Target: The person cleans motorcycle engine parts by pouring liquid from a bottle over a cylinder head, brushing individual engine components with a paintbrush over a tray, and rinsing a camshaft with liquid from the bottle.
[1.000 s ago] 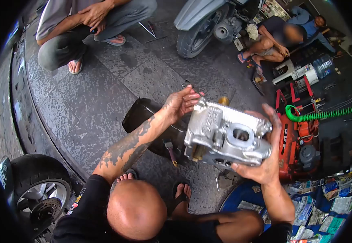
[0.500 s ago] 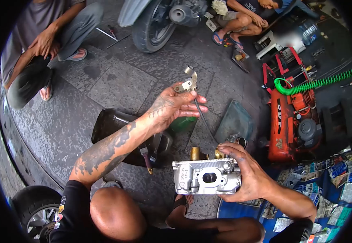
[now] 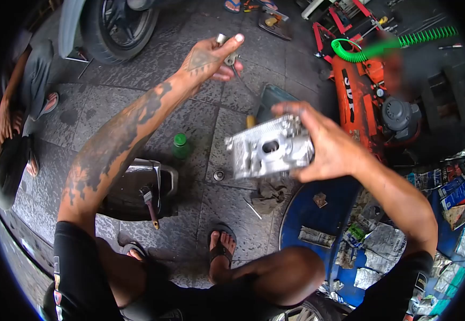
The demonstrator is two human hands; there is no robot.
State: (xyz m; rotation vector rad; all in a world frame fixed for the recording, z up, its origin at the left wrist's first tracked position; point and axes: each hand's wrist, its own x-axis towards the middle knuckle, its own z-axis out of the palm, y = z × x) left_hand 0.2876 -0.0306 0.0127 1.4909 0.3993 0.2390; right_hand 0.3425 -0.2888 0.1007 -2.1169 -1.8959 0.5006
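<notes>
Engine part (image 3: 283,154): hanging in midair ahead of the knees, side hole facing the camera, blurring slightly.
Right hand (image 3: 326,142): clamping on its right end, fingers over the top, thumb underneath.
Left hand (image 3: 213,60): curling around a small metal tool (image 3: 231,58), thumb sticking out, well apart from the engine part.
Tool's thin rod (image 3: 247,85): pointing down toward the engine part; can't tell where its tip is ending.
Good hold: probably gripping firmly by the end, leaving the hole uncovered, since the metal is looking heavy and slick; rod best aiming without scraping.
Right side: blue round top (image 3: 308,213) sitting below the forearm, red compressor (image 3: 346,93) standing beyond.
Left side: black pan (image 3: 173,179) and brush (image 3: 149,202) lying near the forearm.
Underneath: rag (image 3: 268,197) lying on the floor.
Room: tiles stretching between green bottle (image 3: 180,145) and left hand, seemingly giving that arm more swing; dark tray (image 3: 276,95) crowding the far side.
</notes>
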